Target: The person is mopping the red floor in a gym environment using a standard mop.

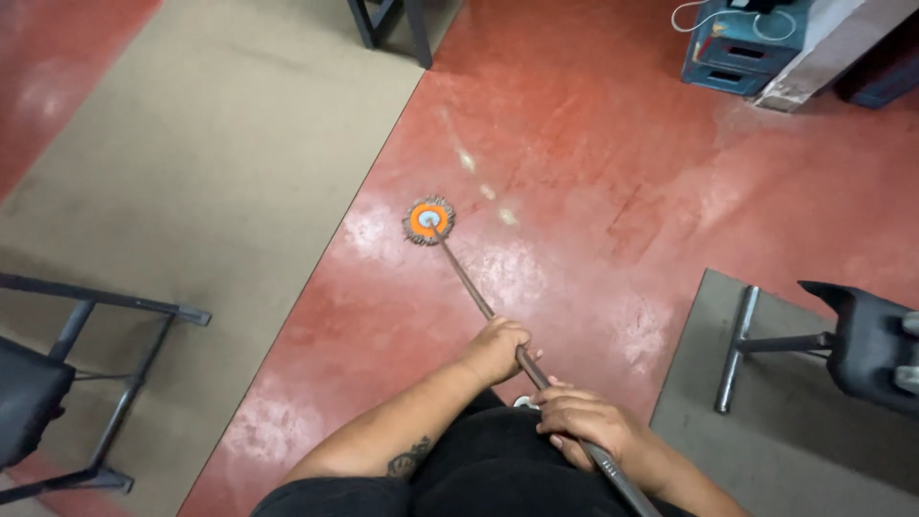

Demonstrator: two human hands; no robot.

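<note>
A mop with a round orange head and a grey fringe (429,220) rests on the wet red floor (593,172). Its long thin handle (469,287) runs back towards me. My left hand (498,347) grips the handle further down its length, fingers wrapped around it. My right hand (584,421) holds the handle's near end close to my body. Both forearms reach out over my dark trousers.
A beige mat (211,163) covers the floor at left, with a black metal chair (57,373) on it. Another dark chair (862,349) stands on a grey mat at right. A blue crate (742,48) sits top right; table legs (392,29) stand at the top.
</note>
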